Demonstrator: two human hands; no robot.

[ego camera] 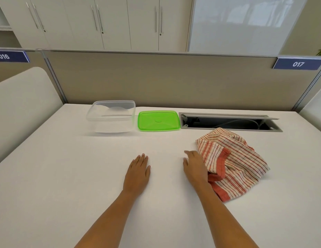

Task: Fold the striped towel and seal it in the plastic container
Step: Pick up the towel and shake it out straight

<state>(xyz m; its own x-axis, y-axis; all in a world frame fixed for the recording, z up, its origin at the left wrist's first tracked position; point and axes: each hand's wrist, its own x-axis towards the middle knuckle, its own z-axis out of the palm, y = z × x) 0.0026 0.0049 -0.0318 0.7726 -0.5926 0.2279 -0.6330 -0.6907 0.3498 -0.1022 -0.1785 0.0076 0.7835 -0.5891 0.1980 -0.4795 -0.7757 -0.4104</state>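
The striped towel (233,161), cream with red stripes and a red border, lies crumpled on the right of the white desk. My right hand (194,166) rests flat just left of it, touching its edge, holding nothing. Flat on the desk near the middle lies my left hand (139,171), fingers together and empty. The clear plastic container (112,116) stands open at the back of the desk. Its green lid (158,120) sits flat beside it on the right.
An open cable hatch (229,122) is sunk into the desk behind the towel. A beige partition (165,79) runs along the back edge. White dividers stand at the left (21,104) and far right.
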